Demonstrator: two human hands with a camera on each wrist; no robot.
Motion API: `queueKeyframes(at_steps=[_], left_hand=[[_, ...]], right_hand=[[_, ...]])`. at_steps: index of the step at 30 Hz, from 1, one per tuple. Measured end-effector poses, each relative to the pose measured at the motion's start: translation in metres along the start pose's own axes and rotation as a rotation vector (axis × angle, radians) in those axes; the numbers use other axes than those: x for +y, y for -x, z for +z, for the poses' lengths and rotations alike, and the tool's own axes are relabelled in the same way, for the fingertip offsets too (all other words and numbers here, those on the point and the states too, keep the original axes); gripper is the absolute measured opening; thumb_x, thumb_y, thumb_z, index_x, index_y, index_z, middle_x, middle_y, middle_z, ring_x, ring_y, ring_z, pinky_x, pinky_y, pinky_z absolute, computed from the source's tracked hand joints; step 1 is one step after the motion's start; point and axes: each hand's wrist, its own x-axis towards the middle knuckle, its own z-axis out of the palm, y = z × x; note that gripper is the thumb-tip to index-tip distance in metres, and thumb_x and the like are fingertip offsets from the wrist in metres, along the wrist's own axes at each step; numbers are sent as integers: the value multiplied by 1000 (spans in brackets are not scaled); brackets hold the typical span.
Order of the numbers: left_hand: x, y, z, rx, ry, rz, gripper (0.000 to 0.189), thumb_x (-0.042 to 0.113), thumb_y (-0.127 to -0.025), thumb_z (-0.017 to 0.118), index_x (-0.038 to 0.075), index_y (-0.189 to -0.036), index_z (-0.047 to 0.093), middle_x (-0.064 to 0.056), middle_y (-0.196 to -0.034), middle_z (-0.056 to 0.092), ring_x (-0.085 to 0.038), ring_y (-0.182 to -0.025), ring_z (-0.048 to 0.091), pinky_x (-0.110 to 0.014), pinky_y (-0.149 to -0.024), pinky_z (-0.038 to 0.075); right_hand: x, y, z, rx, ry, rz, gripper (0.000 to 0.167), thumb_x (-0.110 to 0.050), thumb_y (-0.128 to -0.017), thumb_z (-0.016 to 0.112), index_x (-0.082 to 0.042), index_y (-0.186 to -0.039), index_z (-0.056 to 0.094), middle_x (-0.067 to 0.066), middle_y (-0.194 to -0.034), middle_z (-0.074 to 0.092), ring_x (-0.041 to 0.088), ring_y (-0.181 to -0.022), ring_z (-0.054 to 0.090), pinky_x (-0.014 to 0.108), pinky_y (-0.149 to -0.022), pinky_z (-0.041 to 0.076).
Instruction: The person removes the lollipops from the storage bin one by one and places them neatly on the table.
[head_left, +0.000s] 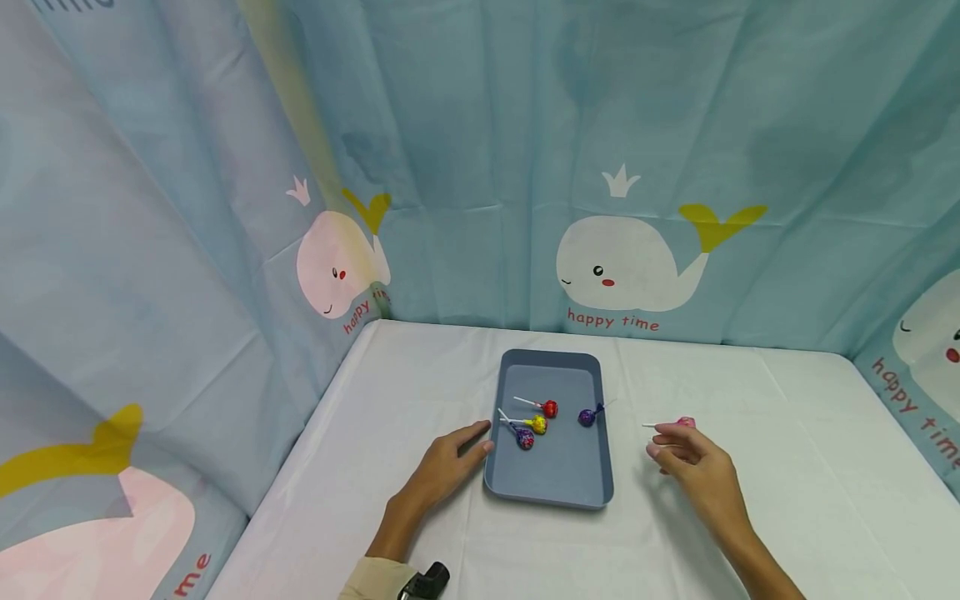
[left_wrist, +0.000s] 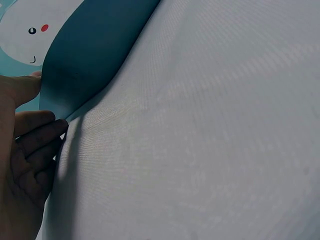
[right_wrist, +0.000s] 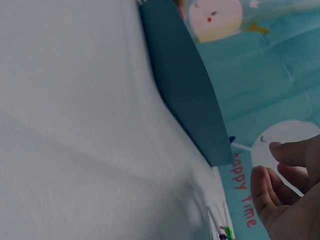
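A shallow grey-blue tray (head_left: 551, 479) lies on the table. Its left side holds a red lollipop (head_left: 551, 408), a yellow one (head_left: 539, 425) and a purple one with red (head_left: 525, 438). Near the right wall is another purple lollipop (head_left: 587, 417), its stick crossing the rim. My left hand (head_left: 442, 468) rests its fingertips against the tray's left side. Right of the tray, my right hand (head_left: 697, 475) hovers with fingers loosely bent; the right wrist view shows nothing between thumb and fingers. A pink lollipop (head_left: 686, 422) shows just beyond it, partly hidden by the fingers.
Lollipops with white sticks, one with a green wrapper (right_wrist: 228, 232), show at the bottom of the right wrist view. A white cloth (head_left: 810, 467) covers the table. Blue curtains (head_left: 465, 167) printed with whales rise behind and at the sides.
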Motion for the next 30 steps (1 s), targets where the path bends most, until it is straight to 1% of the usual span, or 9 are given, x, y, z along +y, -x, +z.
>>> queueKeyframes(at_steps=[2, 8, 12, 15, 18, 21, 25, 28, 30], left_hand=[[0, 0, 0, -1, -1, 1, 62, 54, -106, 59, 16, -156, 56, -7, -157, 57, -34, -150, 48, -57, -125, 38], [1, 0, 0, -3, 5, 1, 62, 54, -107, 59, 16, -156, 56, -6, -158, 56, -34, -150, 48, -56, -126, 37], [1, 0, 0, -2, 10, 0, 63, 54, -107, 59, 16, -156, 56, -6, -158, 56, -34, -151, 47, -56, -126, 37], [2, 0, -1, 1, 13, -5, 62, 54, -106, 60, 17, -156, 56, -6, -158, 56, -34, -151, 47, -57, -126, 37], [2, 0, -1, 3, 10, -10, 62, 54, -106, 59, 17, -156, 56, -6, -158, 56, -35, -151, 47, -57, -126, 37], [2, 0, 0, 2, 5, -14, 62, 55, -106, 59, 18, -156, 56, -6, -158, 56, -35, -150, 47, -57, -126, 37], [1, 0, 0, 2, 1, -18, 62, 55, -106, 59, 17, -156, 56, -7, -157, 57, -35, -150, 48, -57, -126, 37], [1, 0, 0, 1, 2, -18, 63, 55, -106, 59, 17, -156, 56, -7, -158, 56, -35, -150, 48, -57, -126, 37], [1, 0, 0, -1, 8, -19, 63, 55, -106, 59, 17, -156, 56, -7, -158, 56, -36, -150, 47, -57, -126, 37]], right_hand=[[-2, 0, 4, -8, -5, 4, 41, -22, -99, 79, -4, -134, 70, 14, -120, 75, 6, -90, 74, 22, -74, 64], [-9, 0, 16, -34, -23, 22, 42, -21, -99, 79, -3, -135, 69, 19, -125, 73, 12, -91, 76, 22, -76, 64], [-15, 0, 23, -57, -62, 52, 42, -21, -99, 79, -3, -135, 69, 20, -126, 72, 18, -94, 78, 22, -79, 64], [-19, 1, 28, -78, -76, 85, 43, -24, -99, 78, -4, -137, 68, 19, -128, 72, 21, -97, 77, 22, -81, 64], [-21, 2, 34, -92, -84, 102, 44, -25, -99, 79, -5, -137, 68, 17, -129, 72, 20, -99, 77, 23, -83, 64], [-21, 4, 39, -103, -106, 97, 44, -24, -98, 80, -4, -136, 69, 17, -128, 72, 15, -99, 76, 24, -84, 64], [-23, 7, 48, -113, -111, 90, 42, -24, -98, 80, -5, -135, 70, 16, -129, 72, 9, -103, 74, 20, -86, 62], [-26, 7, 55, -114, -102, 82, 40, -22, -98, 79, -7, -134, 70, 14, -132, 72, 12, -109, 72, 16, -88, 59], [-29, 7, 60, -118, -98, 74, 40, -23, -98, 80, -7, -133, 70, 13, -133, 72, 17, -113, 71, 15, -89, 58]])
